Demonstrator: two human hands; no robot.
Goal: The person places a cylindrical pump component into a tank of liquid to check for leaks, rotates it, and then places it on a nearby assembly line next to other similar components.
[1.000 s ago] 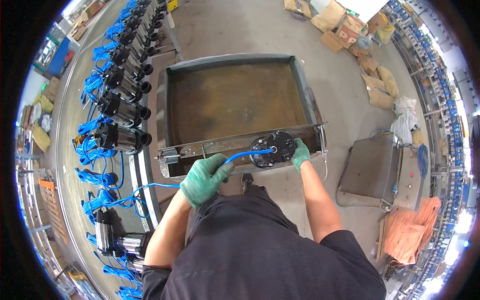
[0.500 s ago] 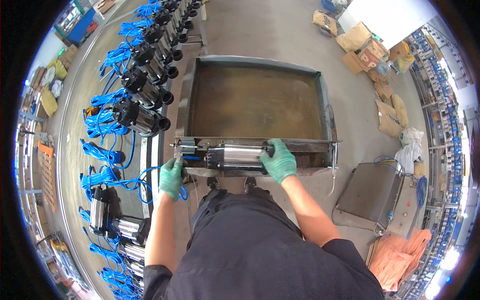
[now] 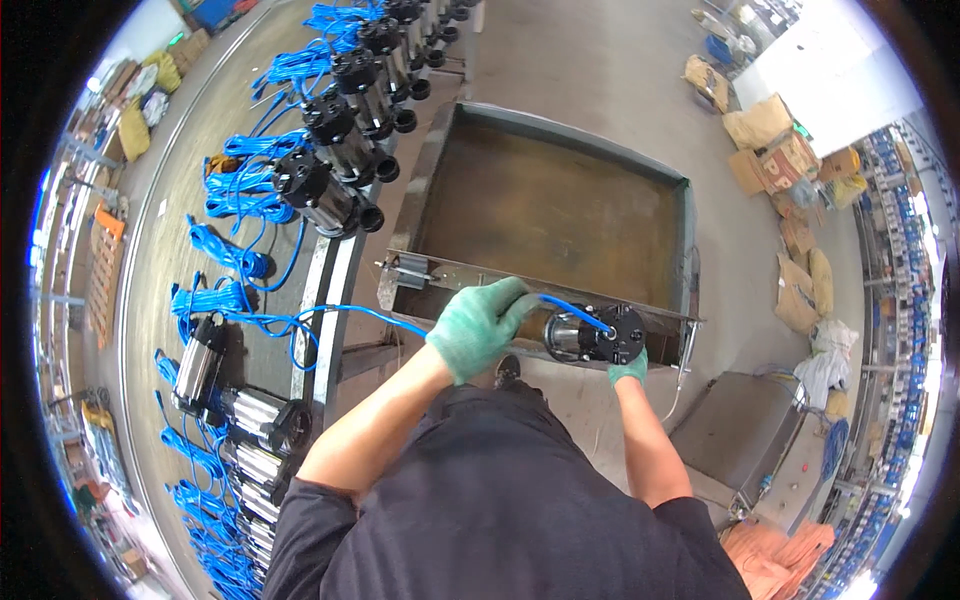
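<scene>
Stretching down the left side, one long workbench (image 3: 170, 255) carries blue cable coils (image 3: 230, 250) too tangled to count. At least four silver-and-black pumps (image 3: 200, 362) crowd its near end, and at least five more pumps (image 3: 322, 195) line its right edge farther up, the farthest cut off by the picture's upper edge. One blue cable (image 3: 375, 315) runs rightward off the bench to the person's left hand (image 3: 480, 325), one of two, both in green knitted gloves. Its fingers are curled closed, and the cable comes out by the fingertips and continues to the top of a single pump. One shoe (image 3: 508, 372) shows below that hand. Beyond is one rectangular metal tank (image 3: 575, 143), brown inside, with one small grey cylinder (image 3: 412, 268) at the left of its near ledge. The single black-topped pump (image 3: 598, 335) is tilted over the tank's near edge, its round top toward the camera. The right hand (image 3: 629, 369), well apart from the left, touches the pump's near right side; its fingers are hidden, so I cannot tell how far they close. Farther right are one dark flat-topped box (image 3: 730, 425), one orange sheet (image 3: 775, 560) and one white sack (image 3: 825, 352).
</scene>
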